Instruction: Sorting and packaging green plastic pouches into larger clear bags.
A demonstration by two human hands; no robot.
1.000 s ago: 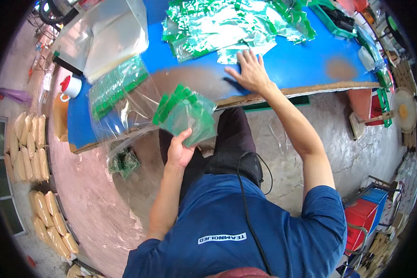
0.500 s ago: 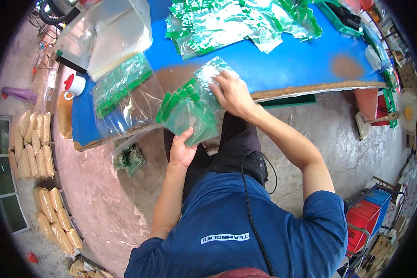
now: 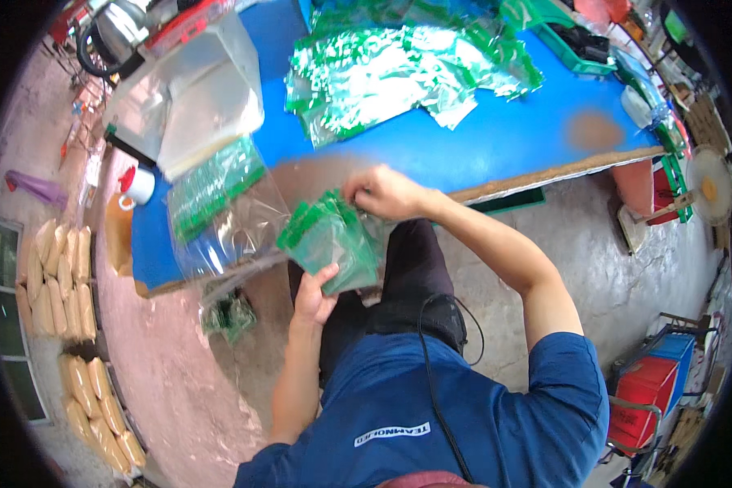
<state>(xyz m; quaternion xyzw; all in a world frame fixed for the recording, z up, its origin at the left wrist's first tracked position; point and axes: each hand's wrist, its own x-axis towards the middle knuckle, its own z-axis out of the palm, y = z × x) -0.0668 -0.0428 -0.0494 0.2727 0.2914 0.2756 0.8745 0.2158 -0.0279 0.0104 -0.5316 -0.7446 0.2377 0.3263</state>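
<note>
My left hand grips the lower edge of a fanned stack of clear plastic bags with green print, held over my lap in front of the table edge. The thumb lies on top of the stack. At its upper right corner my right hand is closed, fingers curled and pinching at a bag's edge; the fingertips are partly hidden. Left of the stack, a large clear bag hangs near the table edge, with a bundle of green printed bags at its upper part.
A heap of glossy green printed bags covers the back of the blue table. A translucent bin and white mug with red lid stand at left. A green tray sits far right. A fan stands beyond the table's right end.
My right hand has left the bag at the table edge and come down-left to the stack's upper edge, its fingers curling. My view has shifted, so the table sits lower in the picture.
</note>
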